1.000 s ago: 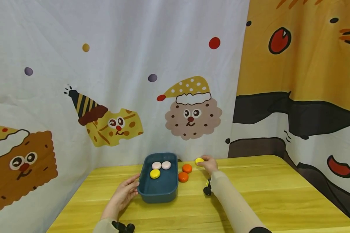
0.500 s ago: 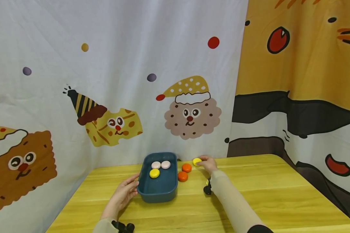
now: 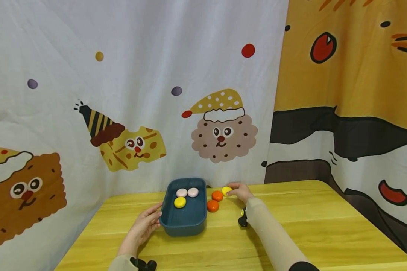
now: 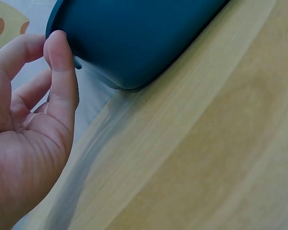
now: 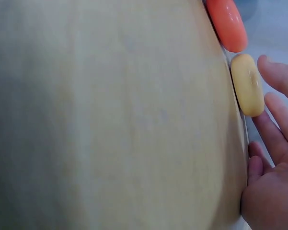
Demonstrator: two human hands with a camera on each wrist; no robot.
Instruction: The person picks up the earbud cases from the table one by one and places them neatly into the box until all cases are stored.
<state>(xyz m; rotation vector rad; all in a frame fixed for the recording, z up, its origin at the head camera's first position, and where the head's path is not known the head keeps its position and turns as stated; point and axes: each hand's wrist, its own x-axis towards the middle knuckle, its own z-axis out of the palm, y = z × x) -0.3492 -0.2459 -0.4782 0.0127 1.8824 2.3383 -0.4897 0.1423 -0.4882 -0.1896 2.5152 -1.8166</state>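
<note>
A dark blue plastic basin (image 3: 184,230) stands on the wooden table, holding two pale pink discs (image 3: 187,192) and one yellow disc (image 3: 179,202). My left hand (image 3: 146,224) pinches its left rim; thumb and index finger meet at the lip in the left wrist view. Right of the basin lie two glossy orange discs (image 3: 212,206). Beside the farther one, a second yellow disc (image 3: 227,191) lies flat on the table. My right hand (image 3: 241,191) touches its right side with fairly straight fingers, and in the right wrist view one finger (image 5: 278,76) reaches just above it.
The wooden table (image 3: 291,218) ends at the back against a curtain (image 3: 139,75) printed with cartoon snacks. A small dark thing (image 3: 208,186) sits behind the basin's right back corner. Both wrists carry black camera mounts (image 3: 243,218).
The right hand has slid the yellow disc to the left and slightly nearer, up close to the orange discs. The left hand and the basin have stayed in place.
</note>
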